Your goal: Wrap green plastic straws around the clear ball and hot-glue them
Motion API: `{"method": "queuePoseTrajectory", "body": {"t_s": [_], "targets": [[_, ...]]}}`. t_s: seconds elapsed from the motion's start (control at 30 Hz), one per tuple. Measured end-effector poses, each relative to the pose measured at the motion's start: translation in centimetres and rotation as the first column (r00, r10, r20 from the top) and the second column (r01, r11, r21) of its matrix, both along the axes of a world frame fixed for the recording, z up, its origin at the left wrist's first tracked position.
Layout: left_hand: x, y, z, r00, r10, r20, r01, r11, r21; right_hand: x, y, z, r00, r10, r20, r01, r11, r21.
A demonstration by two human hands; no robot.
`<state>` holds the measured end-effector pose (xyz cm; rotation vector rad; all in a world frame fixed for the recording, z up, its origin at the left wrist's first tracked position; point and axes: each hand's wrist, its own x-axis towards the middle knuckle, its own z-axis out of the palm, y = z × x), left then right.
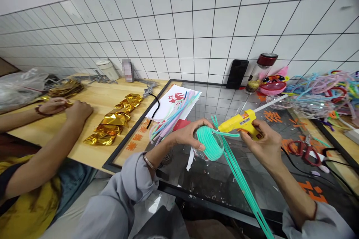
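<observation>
My left hand (188, 133) is closed around a clear round object wrapped in turquoise pipe cleaner (211, 143). Long loose ends of the turquoise pipe cleaners (243, 186) trail down toward me. My right hand (263, 141) grips a yellow hot glue gun (240, 122), its nozzle touching the top of the turquoise coil. Both hands hover over a glass-topped surface (213, 179) with a black frame.
Pastel pipe cleaners lie on white paper (175, 109). Gold foil pieces (114, 120) sit on the wooden table (98, 101). A second person's hands (66, 107) work at left. A black phone (237, 74), a jar (262, 70) and a heap of coloured pipe cleaners (328, 89) stand at right.
</observation>
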<state>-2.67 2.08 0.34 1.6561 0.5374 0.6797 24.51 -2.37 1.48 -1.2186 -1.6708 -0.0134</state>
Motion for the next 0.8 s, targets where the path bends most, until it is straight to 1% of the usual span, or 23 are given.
{"method": "queuePoseTrajectory", "body": {"t_s": [0.23,0.43,0.57,0.8], "targets": [[0.01,0.04,0.04,1.000,-0.003,0.009,0.003,1.000,0.020,0.00,0.02,0.26,1.000,0.010,0.006,-0.010,1.000,0.008],[-0.10,0.14,-0.12,1.000,-0.008,-0.019,0.008,1.000,0.010,-0.06,0.01,-0.10,1.000,-0.008,0.015,0.007,1.000,0.030],[-0.22,0.28,-0.46,1.000,-0.027,0.002,0.027,1.000,0.007,-0.02,0.03,-0.18,0.999,-0.013,0.031,0.013,1.000,0.022],[-0.28,0.27,-0.68,0.997,-0.042,0.057,0.044,0.999,-0.022,-0.04,0.01,0.22,0.999,0.010,0.031,-0.011,0.999,0.040]]}}
